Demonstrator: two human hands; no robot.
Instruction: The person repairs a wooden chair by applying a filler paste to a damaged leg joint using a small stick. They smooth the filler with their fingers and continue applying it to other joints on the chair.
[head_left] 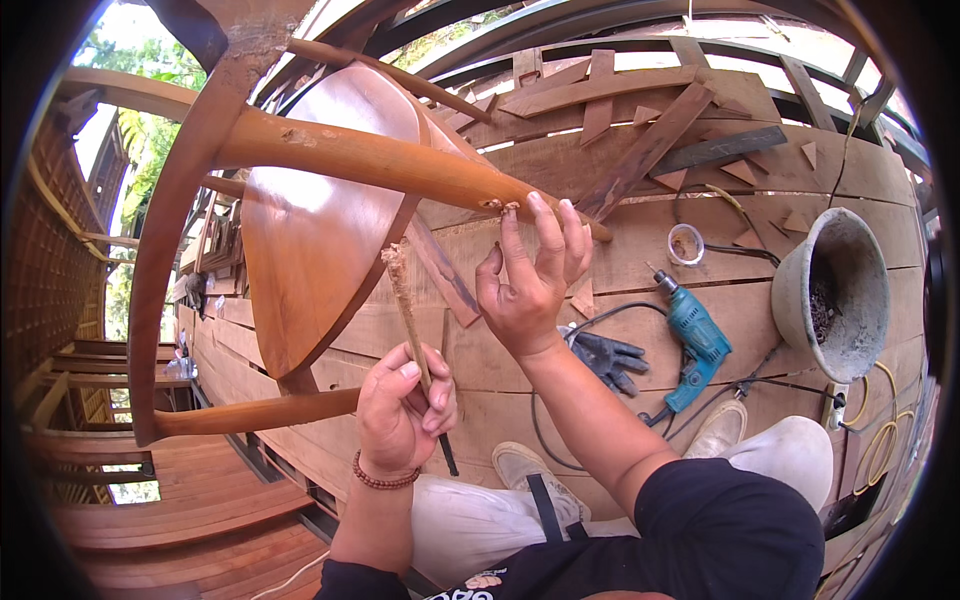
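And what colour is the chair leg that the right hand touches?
The chair leg is a warm orange-brown; it shows best in the head view.

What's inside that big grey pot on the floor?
Dark, crumbly-looking bits lie inside the grey pot. I can't tell what they are. They cover the part of the pot beneath them, so anything under them can't be seen.

This looks like an open-sided woodworking workshop: wood scraps [650,150] lie toward the far edge of the plank floor [748,300], with a drill [700,330], a tipped chair [330,240] and greenery [158,62] outside.
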